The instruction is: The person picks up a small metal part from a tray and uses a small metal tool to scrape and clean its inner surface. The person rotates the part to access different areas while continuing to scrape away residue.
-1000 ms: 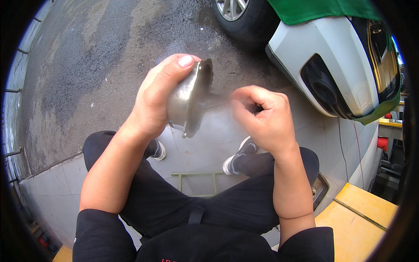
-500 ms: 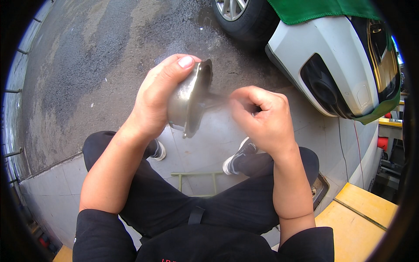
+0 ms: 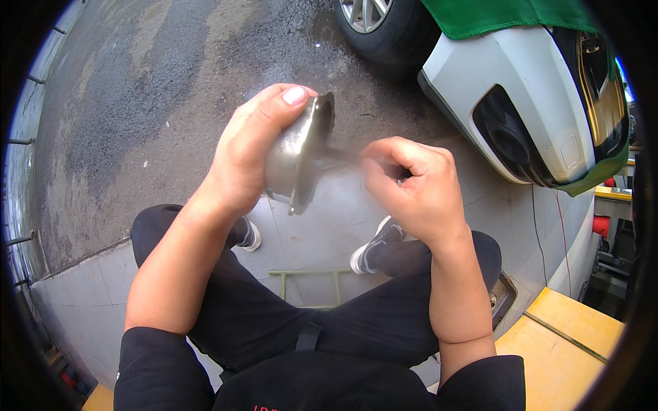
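Note:
In front of me my left hand [image 3: 245, 144] grips a round, silvery metal housing [image 3: 285, 159], thumb on its upper rim. The part is cup-shaped with a wavy flange and is held on edge, its open side toward the right. From that open side a thin dark rod [image 3: 340, 158] runs to my right hand [image 3: 419, 183], whose thumb and forefinger are pinched on its outer end. Blur hides what kind of tool or part the rod is, and how it meets the inside of the housing cannot be made out.
A silver-white car bumper [image 3: 493, 82] under a green cover [image 3: 500, 14] stands at the far right beside a wheel [image 3: 391, 27]. Below are my knees, shoes and a green metal frame [image 3: 312, 272]. A yellow board [image 3: 562, 335] lies near right, by a dark tray [image 3: 506, 298].
Hardly anything differs. Both hands keep their places, and the metal housing has tilted or shifted very slightly.

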The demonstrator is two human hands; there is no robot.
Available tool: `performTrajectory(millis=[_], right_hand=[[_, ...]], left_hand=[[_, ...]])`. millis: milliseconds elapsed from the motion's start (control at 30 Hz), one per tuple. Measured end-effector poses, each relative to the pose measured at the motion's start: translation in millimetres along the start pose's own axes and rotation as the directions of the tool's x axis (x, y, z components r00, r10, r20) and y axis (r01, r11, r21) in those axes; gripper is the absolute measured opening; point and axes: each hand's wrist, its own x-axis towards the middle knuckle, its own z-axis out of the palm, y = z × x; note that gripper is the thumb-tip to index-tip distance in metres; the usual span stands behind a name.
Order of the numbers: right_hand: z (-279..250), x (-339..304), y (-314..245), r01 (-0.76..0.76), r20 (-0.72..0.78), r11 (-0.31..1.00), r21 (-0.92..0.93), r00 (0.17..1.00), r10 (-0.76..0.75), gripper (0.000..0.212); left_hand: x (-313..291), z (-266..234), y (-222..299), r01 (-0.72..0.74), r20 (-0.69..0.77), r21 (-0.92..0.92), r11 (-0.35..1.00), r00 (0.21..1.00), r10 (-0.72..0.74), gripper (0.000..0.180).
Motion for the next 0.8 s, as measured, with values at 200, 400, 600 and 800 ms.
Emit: performTrajectory(millis=[200,400,600,800], right_hand=[[-2.3,0.7,-2.8,-0.048,0.052,0.999,-0.003,0.997,0.048,0.01],[-3.2,0.1,-4.0,-0.079,0.086,0.997,0.018,0.993,0.077,0.01],[-0.4,0.9,-1.8,-0.009,0.024,1.0,-0.007,1.0,0.009,0.01],[-0.5,-1.4,-4.0,-0.079,0.018,0.989,0.128,0.997,0.077,0.013]], left_hand=[[-0.2,-0.2,0.4,-0.007,-0.007,-0.002,1.0,1.0,0.007,0.047],[0.2,-0.1,1.3,-0.012,-0.006,0.015,1.0,1.0,0.012,0.048],[0.8,0.0,1.5,-0.014,0.009,0.006,1.0,1.0,0.014,0.049],[0.3,-2.5,0.5,0.056,0.009,-0.14,0.989,0.998,-0.055,0.051]])
